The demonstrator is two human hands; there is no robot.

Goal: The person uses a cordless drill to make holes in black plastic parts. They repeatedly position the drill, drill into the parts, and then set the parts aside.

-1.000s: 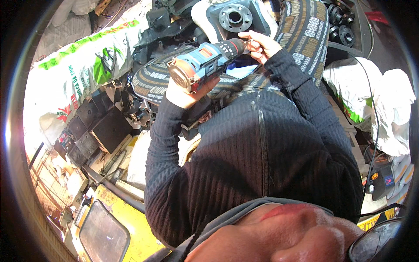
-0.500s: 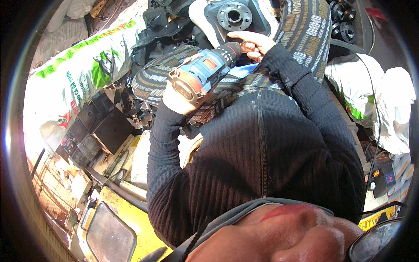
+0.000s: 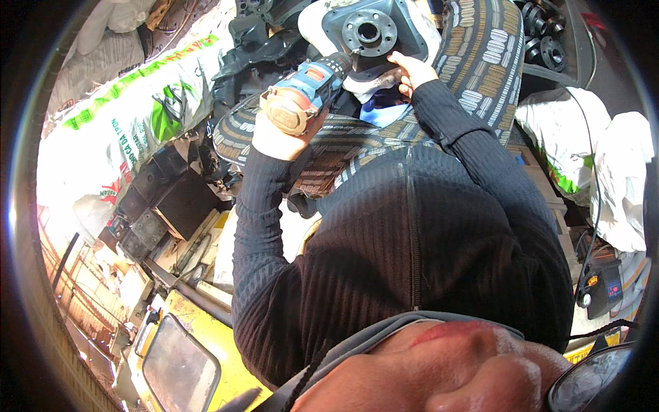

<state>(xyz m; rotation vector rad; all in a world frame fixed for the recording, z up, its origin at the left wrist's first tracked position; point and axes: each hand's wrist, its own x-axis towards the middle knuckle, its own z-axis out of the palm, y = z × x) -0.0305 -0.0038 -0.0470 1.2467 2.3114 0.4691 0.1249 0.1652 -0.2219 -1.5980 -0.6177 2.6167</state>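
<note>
Head view shows your left hand [image 3: 278, 137] wrapped round the handle of a blue-and-orange drill [image 3: 305, 89], its black chuck [image 3: 336, 63] aimed up and to the right at the lower left edge of a round metal flange [image 3: 382, 31]. That flange sits, holes ringed about its centre, in a square grey housing [image 3: 410, 34] bordered by a white cover — just ahead of you. Judging by this pose, you are at the stage of lining the drill up with the flange. What the move seems to call for is a steady left wrist and the tool set square to a hole, with your free fingers clear of the turning end.

Your right hand [image 3: 417, 72] comes in from the right, wrist raised, forearm slanting up and inward. Its index finger reaches toward the flange's lower edge while the others are half curled below — I can't tell whether anything small is pinched there, nor whether the drill's tip touches metal, as glare and the drill's own nose blur that spot. A blue cloth [image 3: 384, 115] lies beneath the right hand, beside the patterned curved padding [image 3: 487, 62].
</note>
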